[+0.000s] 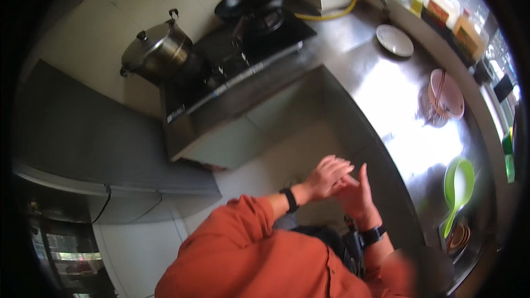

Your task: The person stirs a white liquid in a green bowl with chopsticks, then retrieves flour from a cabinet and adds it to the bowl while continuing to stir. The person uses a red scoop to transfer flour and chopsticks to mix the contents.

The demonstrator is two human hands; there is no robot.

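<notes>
Both of my hands meet in front of my body, over the floor beside the steel counter. My left hand (330,177) lies with its fingers across the palm side of my right hand (357,194), whose thumb points up. No object shows between them. A black band is on my left wrist and a dark watch (372,236) on my right one. Nearest on the counter to the right is a green ladle-shaped strainer or scoop (458,182). The overlap hides some fingertips.
A lidded steel pot (159,51) and a black wok (251,0) stand on the gas stove (256,62). The counter (352,56) holds a white plate (394,40) and a pink basket (449,93). Bottles (443,7) line the windowsill. A dark cabinet (91,132) is at left.
</notes>
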